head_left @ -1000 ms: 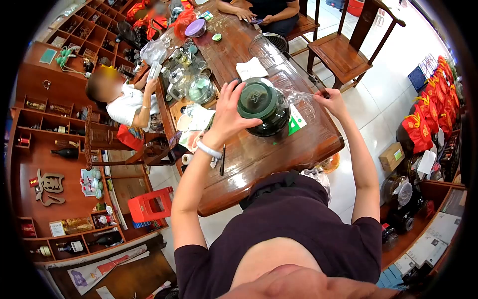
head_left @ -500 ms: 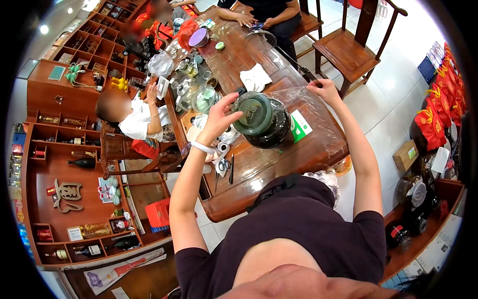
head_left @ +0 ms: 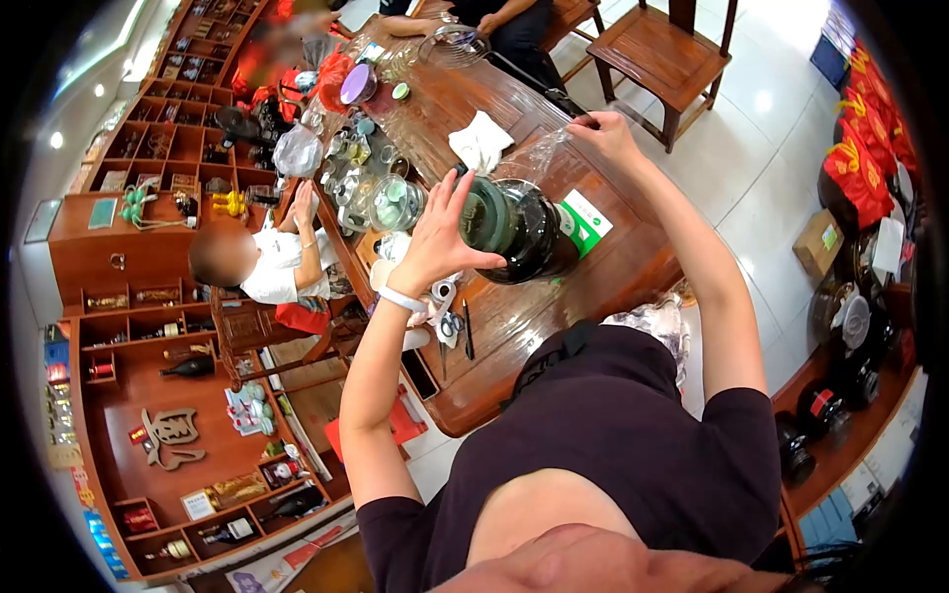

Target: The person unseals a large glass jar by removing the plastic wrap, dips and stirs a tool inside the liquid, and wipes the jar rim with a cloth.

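Note:
A large dark glass jar (head_left: pixel 539 232) with a green lid (head_left: pixel 484 219) stands on the wooden table. My left hand (head_left: pixel 440 235), with a white band at the wrist, lies against the lid's left side, fingers and thumb spread. A small black piece shows at its fingertips, too small to name. Beyond the jar, my right hand (head_left: pixel 611 136) is closed around the end of a long dark handle. The handle runs to a round wire strainer (head_left: pixel 453 46). Clear plastic film (head_left: pixel 544 156) lies crumpled between jar and right hand. A green-and-white card (head_left: pixel 585 222) is beside the jar.
Left of the jar are scissors (head_left: pixel 447 331), a black pen (head_left: pixel 468 331), a phone (head_left: pixel 419 372) and glassware (head_left: pixel 395 203). A white cloth (head_left: pixel 481 141) lies beyond. One person sits at left, another across the table. A wooden chair (head_left: pixel 657 59) stands at upper right.
My view has turned slightly. My left hand has come further over the lid's edge. My right hand and the strainer have shifted farther away, up and left in view.

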The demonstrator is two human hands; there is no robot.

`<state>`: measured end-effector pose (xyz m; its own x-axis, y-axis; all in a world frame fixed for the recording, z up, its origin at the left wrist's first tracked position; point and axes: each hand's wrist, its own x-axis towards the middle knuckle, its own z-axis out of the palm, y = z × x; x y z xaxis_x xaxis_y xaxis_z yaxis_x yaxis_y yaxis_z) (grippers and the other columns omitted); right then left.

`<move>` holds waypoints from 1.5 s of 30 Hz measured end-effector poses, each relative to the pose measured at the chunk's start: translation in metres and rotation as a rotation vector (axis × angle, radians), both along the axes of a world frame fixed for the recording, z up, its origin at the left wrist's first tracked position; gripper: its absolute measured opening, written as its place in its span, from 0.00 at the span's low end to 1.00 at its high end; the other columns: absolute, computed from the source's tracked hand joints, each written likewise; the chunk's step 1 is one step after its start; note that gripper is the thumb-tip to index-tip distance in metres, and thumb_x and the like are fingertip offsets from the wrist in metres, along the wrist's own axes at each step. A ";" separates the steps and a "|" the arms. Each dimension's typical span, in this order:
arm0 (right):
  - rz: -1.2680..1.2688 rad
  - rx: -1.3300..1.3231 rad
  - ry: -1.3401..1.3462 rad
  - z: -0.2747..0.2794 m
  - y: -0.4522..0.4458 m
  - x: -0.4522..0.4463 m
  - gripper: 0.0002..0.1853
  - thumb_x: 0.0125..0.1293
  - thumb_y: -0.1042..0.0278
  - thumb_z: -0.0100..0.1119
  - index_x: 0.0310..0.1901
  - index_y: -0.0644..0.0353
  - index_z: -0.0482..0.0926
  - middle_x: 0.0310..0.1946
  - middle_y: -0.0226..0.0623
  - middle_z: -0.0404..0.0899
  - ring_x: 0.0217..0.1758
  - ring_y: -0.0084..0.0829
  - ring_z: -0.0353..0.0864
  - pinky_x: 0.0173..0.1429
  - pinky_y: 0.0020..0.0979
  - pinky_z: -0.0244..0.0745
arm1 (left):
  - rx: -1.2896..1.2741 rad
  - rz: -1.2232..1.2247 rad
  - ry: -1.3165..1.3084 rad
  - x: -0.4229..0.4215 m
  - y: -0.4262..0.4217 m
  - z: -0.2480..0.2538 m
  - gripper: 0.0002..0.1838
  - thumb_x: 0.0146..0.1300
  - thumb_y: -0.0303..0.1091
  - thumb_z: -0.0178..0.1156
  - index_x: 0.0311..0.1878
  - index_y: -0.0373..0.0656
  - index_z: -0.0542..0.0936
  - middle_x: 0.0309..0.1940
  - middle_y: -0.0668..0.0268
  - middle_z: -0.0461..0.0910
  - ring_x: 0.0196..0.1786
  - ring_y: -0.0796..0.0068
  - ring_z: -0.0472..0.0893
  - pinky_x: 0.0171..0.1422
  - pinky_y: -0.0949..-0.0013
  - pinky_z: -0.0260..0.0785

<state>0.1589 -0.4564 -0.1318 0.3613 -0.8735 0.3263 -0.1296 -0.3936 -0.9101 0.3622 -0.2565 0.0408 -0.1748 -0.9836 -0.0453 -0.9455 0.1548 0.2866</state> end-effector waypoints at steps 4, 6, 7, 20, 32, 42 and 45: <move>-0.006 -0.011 -0.052 0.001 0.009 0.002 0.13 0.49 0.60 0.61 0.28 0.62 0.81 0.19 0.43 0.76 0.21 0.27 0.74 0.29 0.29 0.68 | 0.094 0.010 -0.130 -0.004 -0.010 0.004 0.54 0.28 0.45 0.68 0.64 0.51 0.54 0.58 0.44 0.55 0.61 0.45 0.57 0.62 0.53 0.55; -0.003 0.025 -0.054 0.011 0.015 -0.001 0.13 0.50 0.61 0.61 0.29 0.63 0.81 0.18 0.43 0.76 0.21 0.28 0.74 0.28 0.29 0.67 | 0.123 0.014 -0.156 -0.007 -0.011 0.007 0.53 0.28 0.45 0.68 0.64 0.51 0.54 0.58 0.44 0.55 0.61 0.44 0.57 0.61 0.53 0.55; 0.007 0.054 -0.052 0.018 0.017 -0.001 0.12 0.50 0.61 0.61 0.29 0.63 0.80 0.18 0.43 0.76 0.20 0.28 0.73 0.28 0.28 0.67 | 0.145 0.024 -0.178 -0.008 -0.012 0.008 0.53 0.28 0.45 0.67 0.64 0.51 0.55 0.58 0.44 0.55 0.60 0.44 0.57 0.61 0.53 0.56; -0.013 -0.061 -0.061 0.033 0.018 0.002 0.11 0.52 0.64 0.60 0.28 0.65 0.78 0.16 0.45 0.72 0.15 0.28 0.67 0.24 0.27 0.64 | 0.085 -0.007 -0.190 -0.005 -0.012 0.007 0.52 0.27 0.45 0.67 0.63 0.54 0.56 0.55 0.47 0.58 0.55 0.45 0.62 0.54 0.53 0.62; 0.003 -0.098 -0.119 0.060 0.023 0.001 0.10 0.53 0.66 0.60 0.27 0.66 0.78 0.15 0.42 0.72 0.15 0.24 0.67 0.23 0.26 0.63 | 0.092 -0.020 -0.210 -0.005 -0.013 0.009 0.53 0.26 0.47 0.68 0.63 0.54 0.56 0.55 0.48 0.57 0.57 0.46 0.61 0.53 0.52 0.63; -0.096 -0.183 -0.110 0.050 0.004 0.002 0.10 0.53 0.66 0.60 0.29 0.66 0.77 0.18 0.46 0.73 0.17 0.29 0.69 0.25 0.28 0.65 | 0.080 -0.069 -0.199 -0.002 -0.014 0.009 0.54 0.26 0.47 0.68 0.64 0.51 0.55 0.55 0.44 0.56 0.53 0.42 0.61 0.47 0.51 0.67; -0.090 -0.117 -0.043 0.053 -0.010 0.010 0.11 0.53 0.66 0.59 0.30 0.66 0.76 0.19 0.47 0.73 0.19 0.30 0.70 0.26 0.29 0.65 | 0.058 -0.049 -0.176 -0.004 -0.012 0.011 0.56 0.26 0.47 0.68 0.65 0.51 0.53 0.55 0.44 0.56 0.54 0.42 0.61 0.48 0.51 0.66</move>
<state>0.1690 -0.4659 -0.0792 0.2668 -0.8568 0.4412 -0.1310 -0.4858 -0.8642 0.3583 -0.2689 0.0518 -0.2067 -0.9689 -0.1360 -0.9735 0.1898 0.1276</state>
